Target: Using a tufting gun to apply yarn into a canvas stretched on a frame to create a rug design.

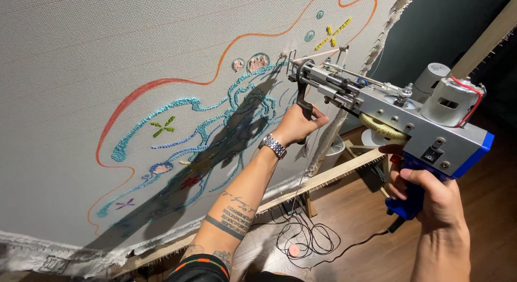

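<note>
My left hand, with a metal watch on its wrist, grips the black front handle of a grey tufting gun. My right hand is closed around the gun's blue rear grip. The gun's needle end touches a stretched grey cloth near teal tufted lines. An orange outline, yellow marks and small pink patches also sit on the cloth. A pale yarn strand runs along the top of the gun.
The cloth hangs on a wooden frame with a frayed edge. A black cable lies coiled on the wooden floor, beside a small pink disc. A white round object stands behind the frame. The wall at the right is dark.
</note>
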